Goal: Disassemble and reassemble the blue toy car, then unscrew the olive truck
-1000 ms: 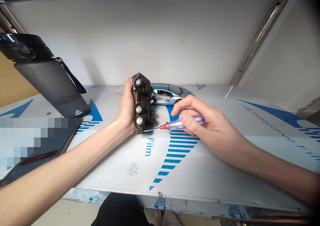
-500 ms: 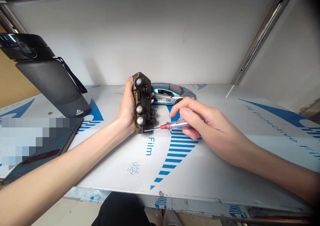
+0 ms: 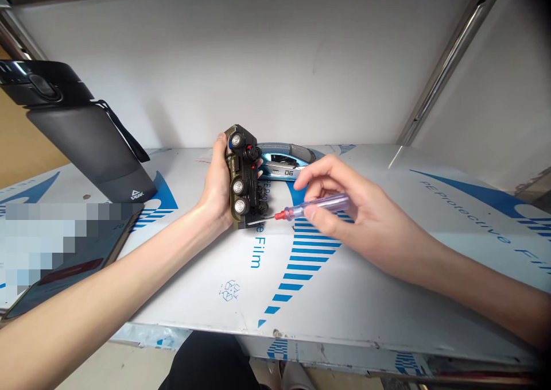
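My left hand (image 3: 216, 183) is wrapped round a dark green toy vehicle (image 3: 244, 177), held on end with its black underside and silver-hubbed wheels turned to the right. In my right hand (image 3: 344, 206) is a screwdriver (image 3: 318, 207) with a clear purple handle and a red collar, held between thumb and fingers. Its thin shaft points left, and the tip is at the lower end of the toy vehicle's underside. Behind both hands stands a blue and silver toy car (image 3: 279, 161) marked 06, partly hidden by my right hand and the toy vehicle.
A tall black and grey bottle (image 3: 92, 143) stands at the left. In front of it lies a dark flat device (image 3: 86, 263), partly blurred out. Printed protective film covers the metal surface (image 3: 344, 304). A white wall rises behind, with a metal post at the right.
My right hand's fingers have shifted on the screwdriver handle, with the index finger raised and the thumb lower. The handle tilts slightly more upward. The toy vehicle has moved very slightly left.
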Demonstrator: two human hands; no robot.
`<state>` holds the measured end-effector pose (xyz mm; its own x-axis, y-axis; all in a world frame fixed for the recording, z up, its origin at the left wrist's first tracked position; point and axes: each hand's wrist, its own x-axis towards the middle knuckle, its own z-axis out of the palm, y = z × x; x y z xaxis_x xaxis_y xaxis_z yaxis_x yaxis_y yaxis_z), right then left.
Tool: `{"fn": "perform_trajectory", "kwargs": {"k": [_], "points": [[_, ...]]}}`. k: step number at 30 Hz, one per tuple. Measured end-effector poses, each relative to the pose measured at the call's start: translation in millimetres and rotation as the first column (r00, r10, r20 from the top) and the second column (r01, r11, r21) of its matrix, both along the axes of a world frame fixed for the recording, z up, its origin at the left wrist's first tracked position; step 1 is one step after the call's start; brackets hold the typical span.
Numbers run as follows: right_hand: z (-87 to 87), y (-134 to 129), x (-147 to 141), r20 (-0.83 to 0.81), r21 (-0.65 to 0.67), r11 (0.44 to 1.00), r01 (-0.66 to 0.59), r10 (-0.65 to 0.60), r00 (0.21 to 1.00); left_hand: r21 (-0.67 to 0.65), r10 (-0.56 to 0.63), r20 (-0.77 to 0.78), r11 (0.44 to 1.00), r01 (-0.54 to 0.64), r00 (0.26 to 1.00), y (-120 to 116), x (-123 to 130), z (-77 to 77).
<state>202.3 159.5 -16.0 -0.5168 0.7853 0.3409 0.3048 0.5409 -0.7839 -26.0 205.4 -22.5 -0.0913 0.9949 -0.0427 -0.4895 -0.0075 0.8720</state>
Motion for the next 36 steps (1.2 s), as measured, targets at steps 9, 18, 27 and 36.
{"fn": "perform_trajectory", "kwargs": {"k": [9,18,27,36], "points": [[-0.5,5.3,-0.3,-0.043,-0.061,0.997,-0.055,0.052,0.998,0.005,0.016,-0.013,1.000,-0.016,1.000,-0.6,1.0,1.2],[-1.6,2.7,-1.4,-0.012,-0.010,0.996,-0.088,0.088,0.996,-0.005,-0.002,-0.006,1.000,0.002,1.000,-0.9,0.7,2.0],[-2.2,5.7,-2.1,-0.045,-0.054,0.998,-0.026,0.023,0.999,0.005,0.007,0.005,1.000,-0.007,1.000,-1.8,0.8,2.3],[-2.2,4.6,-5.2,-0.084,-0.104,0.995,-0.008,-0.001,0.996,-0.004,0.043,-0.011,0.999,-0.043,0.999,-1.9,1.2,3.3]]}}
